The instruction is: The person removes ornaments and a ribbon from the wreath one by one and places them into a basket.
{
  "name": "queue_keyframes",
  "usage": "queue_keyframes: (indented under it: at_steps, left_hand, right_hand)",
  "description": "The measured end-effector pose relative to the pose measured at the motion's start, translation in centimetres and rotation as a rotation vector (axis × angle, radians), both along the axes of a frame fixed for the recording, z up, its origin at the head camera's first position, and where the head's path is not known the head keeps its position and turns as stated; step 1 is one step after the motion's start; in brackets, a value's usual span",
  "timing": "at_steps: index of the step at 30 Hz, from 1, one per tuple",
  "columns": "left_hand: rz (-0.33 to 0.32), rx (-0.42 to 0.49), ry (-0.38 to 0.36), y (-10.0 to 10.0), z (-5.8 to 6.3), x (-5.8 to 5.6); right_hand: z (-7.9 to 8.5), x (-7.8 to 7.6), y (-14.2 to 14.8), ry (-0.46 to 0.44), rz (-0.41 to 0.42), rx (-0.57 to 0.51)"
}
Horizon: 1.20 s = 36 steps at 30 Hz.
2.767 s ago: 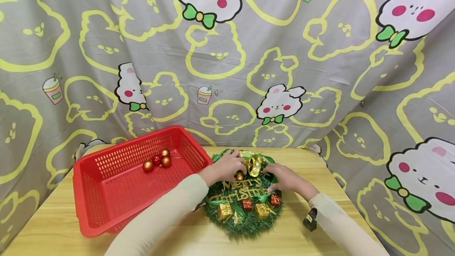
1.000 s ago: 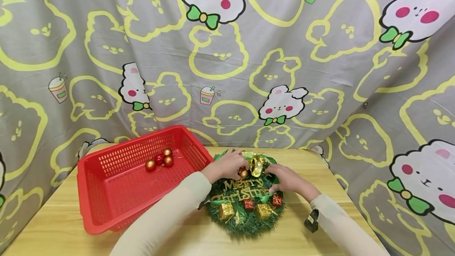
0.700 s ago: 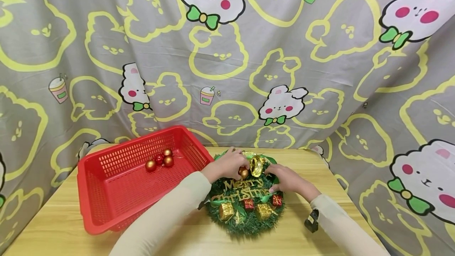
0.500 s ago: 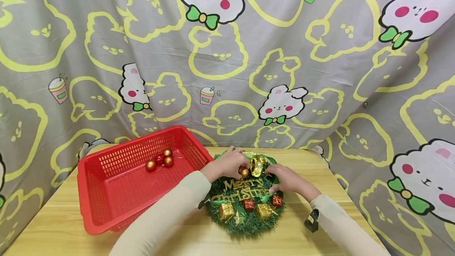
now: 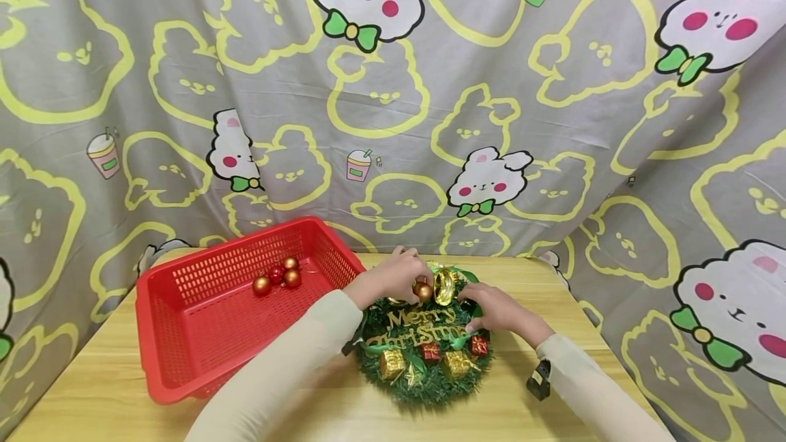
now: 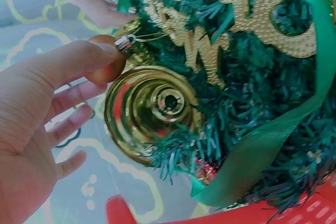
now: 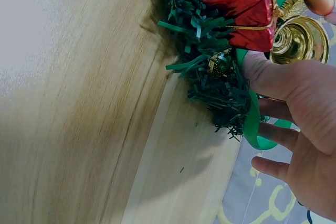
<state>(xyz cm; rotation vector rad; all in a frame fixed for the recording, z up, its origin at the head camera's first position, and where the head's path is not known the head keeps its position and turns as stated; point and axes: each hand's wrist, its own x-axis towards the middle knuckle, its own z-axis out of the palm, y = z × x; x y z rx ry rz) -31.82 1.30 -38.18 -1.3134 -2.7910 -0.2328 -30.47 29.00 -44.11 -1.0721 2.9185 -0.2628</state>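
A green tinsel Christmas wreath (image 5: 426, 391) lies on the table, bearing gold "Merry Christmas" lettering (image 5: 420, 326), gold bells (image 5: 445, 286) and small red and gold gift boxes (image 5: 456, 363). My left hand (image 5: 402, 275) pinches a copper-gold bauble (image 6: 102, 71) between thumb and forefinger, just over the wreath's upper part. A thin loop of cord (image 6: 151, 37) runs from its silver cap towards the tinsel. With thumb on top and fingers beneath, my right hand (image 5: 500, 309) grips the wreath's right edge beside a green ribbon (image 7: 253, 121).
To the left stands a red plastic basket (image 5: 168, 360) with several gold and red baubles (image 5: 276, 277) in its far part. Its right end comes close to the wreath. A patterned curtain (image 5: 381, 121) hangs right behind the wooden table (image 5: 344, 408).
My left hand has shifted slightly up from the wreath, and the bauble in its fingers has moved a little up and to the right. My right hand has stayed in place.
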Motion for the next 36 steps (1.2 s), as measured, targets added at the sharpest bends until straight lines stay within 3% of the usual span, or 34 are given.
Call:
queue_keyframes:
  at_steps: [14,20,36]
  left_hand:
    - [0.034,0.028,-0.103,-1.4,1.6,-0.2]
    - [0.046,0.033,-0.139,-2.4,3.0,-0.1]
    - [0.107,0.07,-0.104,-6.8,7.1,0.4]
  right_hand:
    - [-0.1,-0.1,0.1,-0.006,0.003,0.01]
    - [-0.1,0.1,0.0,-0.005,0.0,0.01]
    - [0.0,0.2,0.0,0.01,0.007,0.011]
